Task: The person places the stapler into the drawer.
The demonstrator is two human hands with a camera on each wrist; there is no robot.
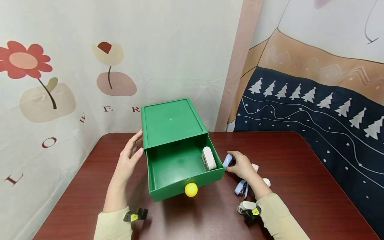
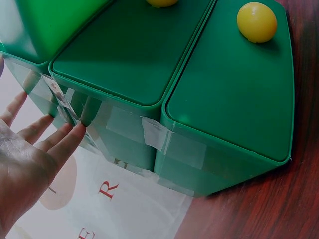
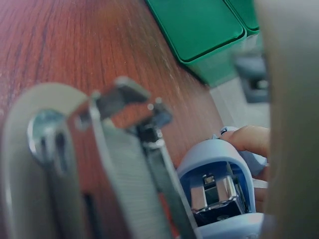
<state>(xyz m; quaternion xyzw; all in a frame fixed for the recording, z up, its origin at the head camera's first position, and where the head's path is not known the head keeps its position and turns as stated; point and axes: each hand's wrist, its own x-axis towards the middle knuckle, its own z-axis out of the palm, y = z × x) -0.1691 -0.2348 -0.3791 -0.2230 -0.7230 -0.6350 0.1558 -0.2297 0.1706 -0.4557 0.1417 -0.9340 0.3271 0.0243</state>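
A green drawer cabinet (image 1: 172, 123) stands on the table with its top drawer (image 1: 171, 166) pulled out. Inside that drawer, against the right wall, is a white stapler (image 1: 209, 158). My left hand (image 1: 127, 163) is at the cabinet's left side; in the left wrist view its fingertips (image 2: 77, 132) touch the taped side, fingers extended. To the right of the drawer, my right hand (image 1: 241, 165) pinches a small light-blue stapler (image 1: 228, 160) between thumb and fingers. The right wrist view shows that hand mostly hidden behind a blurred sleeve.
Near my right forearm lie another light-blue stapler (image 1: 240, 187), a white stapler (image 1: 247, 205) and partly hidden pale items (image 1: 266, 182). Yellow round knobs (image 2: 256, 22) stick out from the drawer fronts. Behind the table (image 1: 270, 143) hangs a printed curtain (image 1: 180, 50).
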